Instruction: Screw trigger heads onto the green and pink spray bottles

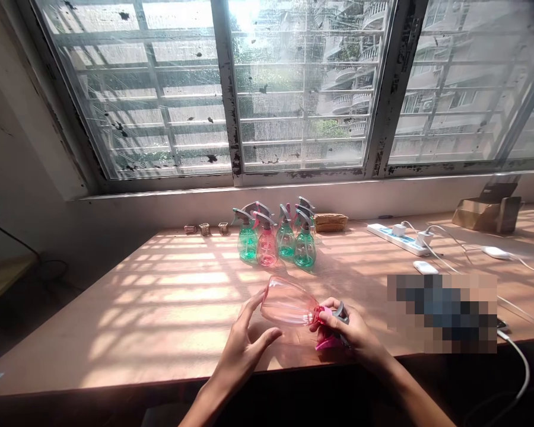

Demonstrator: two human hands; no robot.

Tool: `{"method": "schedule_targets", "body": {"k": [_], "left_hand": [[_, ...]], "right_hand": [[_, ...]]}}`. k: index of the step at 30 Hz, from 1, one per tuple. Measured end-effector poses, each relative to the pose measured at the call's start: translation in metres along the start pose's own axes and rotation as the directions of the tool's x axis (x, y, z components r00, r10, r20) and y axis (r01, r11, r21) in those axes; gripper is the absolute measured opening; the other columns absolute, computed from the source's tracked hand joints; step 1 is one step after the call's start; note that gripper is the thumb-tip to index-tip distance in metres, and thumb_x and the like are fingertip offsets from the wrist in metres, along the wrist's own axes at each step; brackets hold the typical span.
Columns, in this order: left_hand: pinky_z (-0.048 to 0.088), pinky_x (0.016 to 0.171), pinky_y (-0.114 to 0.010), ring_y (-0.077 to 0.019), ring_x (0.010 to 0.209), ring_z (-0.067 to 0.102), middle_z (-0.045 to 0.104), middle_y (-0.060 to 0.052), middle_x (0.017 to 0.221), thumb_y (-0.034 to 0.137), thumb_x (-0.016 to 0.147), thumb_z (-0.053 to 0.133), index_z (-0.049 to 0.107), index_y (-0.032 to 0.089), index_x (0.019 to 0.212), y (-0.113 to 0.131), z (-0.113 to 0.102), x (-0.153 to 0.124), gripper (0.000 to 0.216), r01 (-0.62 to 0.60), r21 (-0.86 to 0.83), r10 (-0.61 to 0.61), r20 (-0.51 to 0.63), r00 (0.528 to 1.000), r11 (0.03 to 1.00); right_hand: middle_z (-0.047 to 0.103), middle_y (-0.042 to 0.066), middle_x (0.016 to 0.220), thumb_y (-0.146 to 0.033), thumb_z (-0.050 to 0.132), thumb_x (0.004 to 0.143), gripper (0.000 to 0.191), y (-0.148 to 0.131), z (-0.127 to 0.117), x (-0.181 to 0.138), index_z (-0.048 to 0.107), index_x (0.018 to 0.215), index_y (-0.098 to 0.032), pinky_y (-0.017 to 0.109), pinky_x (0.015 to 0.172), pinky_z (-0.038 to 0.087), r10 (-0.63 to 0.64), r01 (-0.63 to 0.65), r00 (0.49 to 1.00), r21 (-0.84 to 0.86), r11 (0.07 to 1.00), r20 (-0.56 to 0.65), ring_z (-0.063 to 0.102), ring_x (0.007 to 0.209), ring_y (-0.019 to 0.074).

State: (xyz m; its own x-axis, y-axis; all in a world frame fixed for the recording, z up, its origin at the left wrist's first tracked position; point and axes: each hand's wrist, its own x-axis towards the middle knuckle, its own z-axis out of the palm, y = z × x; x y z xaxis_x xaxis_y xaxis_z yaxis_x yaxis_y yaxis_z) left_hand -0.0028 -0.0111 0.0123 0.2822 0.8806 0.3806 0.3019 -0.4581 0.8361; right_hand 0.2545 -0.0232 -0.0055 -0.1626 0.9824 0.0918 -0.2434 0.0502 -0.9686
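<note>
A clear pink spray bottle (289, 301) lies tilted on its side above the table's front part, its base toward the left. My right hand (345, 329) is closed around its neck and the pink and grey trigger head (331, 343). Beside the base, my left hand (251, 335) has its thumb and fingers spread apart; whether the fingertips touch the bottle I cannot tell. Farther back stands a group of upright spray bottles, among them a pink one (267, 248) and green ones (305, 248), with grey triggers.
Three small blocks (204, 229) and a brown package (330, 223) sit along the window wall. To the right are a white power strip (396, 238) with plugs and cables, a cardboard box (487, 210) and a blurred-out dark area (445, 311). The wooden table (160, 332) has its edge near me.
</note>
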Motion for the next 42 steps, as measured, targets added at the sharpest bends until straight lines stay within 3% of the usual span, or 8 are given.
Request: {"method": "schedule_targets", "body": {"k": [10,17,22,24,29,34,38,42], "left_hand": [[0.025,0.122,-0.048,-0.0297,0.144,0.038,0.050,-0.008,0.150,0.041,0.090,0.062,0.061,0.026,0.131,0.000,0.000,0.006,0.043,0.004,-0.050,-0.006,-0.045,0.999,0.999],[0.037,0.115,-0.049,-0.0345,0.137,0.046,0.050,-0.011,0.149,0.053,0.083,0.071,0.058,0.025,0.127,0.009,0.003,-0.005,0.054,0.099,-0.402,-0.114,-0.015,0.993,0.910],[0.048,0.104,-0.050,-0.0361,0.139,0.042,0.047,-0.011,0.150,0.065,0.089,0.053,0.060,0.024,0.121,0.019,0.003,-0.002,0.053,0.206,-0.633,-0.277,-0.014,0.961,0.746],[0.051,0.099,-0.047,-0.0354,0.138,0.042,0.047,-0.010,0.149,0.060,0.091,0.053,0.058,0.024,0.125,0.026,0.005,-0.001,0.049,0.196,-0.654,-0.278,-0.022,0.960,0.731],[0.047,0.105,-0.046,-0.0337,0.137,0.042,0.051,-0.011,0.144,0.052,0.089,0.061,0.053,0.028,0.132,0.030,0.010,-0.007,0.050,-0.085,-0.531,-0.023,-0.193,0.981,0.843],[0.034,0.115,-0.050,-0.0338,0.143,0.035,0.043,-0.010,0.150,0.048,0.089,0.063,0.044,0.034,0.140,0.024,0.003,-0.018,0.056,-0.377,-0.295,0.351,-0.140,0.926,0.878],[0.021,0.119,-0.054,-0.0367,0.150,0.018,0.028,-0.009,0.161,0.062,0.085,0.060,0.045,0.032,0.141,0.029,0.001,-0.016,0.066,-0.214,-0.385,0.203,-0.071,0.977,0.898],[0.035,0.111,-0.056,-0.0379,0.143,0.034,0.041,-0.012,0.154,0.066,0.093,0.040,0.049,0.028,0.139,0.035,0.004,-0.010,0.061,0.194,-0.664,-0.154,0.119,0.981,0.722]], "right_hand": [[0.074,0.006,0.071,-0.057,0.074,0.078,0.042,0.003,-0.001,0.002,0.057,0.083,-0.019,0.032,0.061,0.054,0.024,-0.024,1.000,-0.074,0.997,0.005,0.070,0.062,0.0203],[0.072,0.003,0.074,-0.046,0.075,0.082,0.031,0.003,0.001,-0.011,0.062,0.093,-0.020,0.032,0.061,0.058,-0.159,0.149,0.987,-0.327,0.933,-0.003,0.069,0.065,0.0209],[0.078,0.007,0.088,-0.023,0.078,0.080,0.030,0.006,0.006,-0.025,0.070,0.110,-0.024,0.034,0.067,0.057,-0.616,0.630,0.731,-0.638,0.443,0.294,0.072,0.073,0.0240],[0.078,0.006,0.084,-0.021,0.079,0.079,0.032,0.008,0.012,-0.028,0.070,0.110,-0.025,0.035,0.067,0.057,-0.641,0.651,0.712,-0.610,0.451,0.286,0.072,0.072,0.0242],[0.072,0.003,0.069,-0.047,0.076,0.082,0.034,0.007,0.033,-0.027,0.064,0.095,-0.018,0.023,0.043,0.050,-0.112,0.109,0.993,-0.095,0.990,-0.029,0.071,0.055,0.0190],[0.066,0.002,0.067,-0.059,0.070,0.081,0.047,-0.007,0.038,-0.026,0.062,0.080,-0.013,0.014,0.031,0.035,0.258,-0.279,0.957,0.167,0.946,0.134,0.063,0.043,0.0108],[0.071,0.002,0.070,-0.044,0.074,0.083,0.031,-0.009,0.028,-0.035,0.065,0.096,-0.017,0.023,0.044,0.052,-0.115,0.114,0.993,-0.146,0.983,0.002,0.071,0.054,0.0185],[0.076,0.002,0.073,-0.026,0.085,0.074,0.030,0.004,0.020,-0.044,0.072,0.101,-0.025,0.029,0.058,0.058,-0.622,0.541,0.782,-0.538,0.647,0.038,0.070,0.059,0.0206]]}}
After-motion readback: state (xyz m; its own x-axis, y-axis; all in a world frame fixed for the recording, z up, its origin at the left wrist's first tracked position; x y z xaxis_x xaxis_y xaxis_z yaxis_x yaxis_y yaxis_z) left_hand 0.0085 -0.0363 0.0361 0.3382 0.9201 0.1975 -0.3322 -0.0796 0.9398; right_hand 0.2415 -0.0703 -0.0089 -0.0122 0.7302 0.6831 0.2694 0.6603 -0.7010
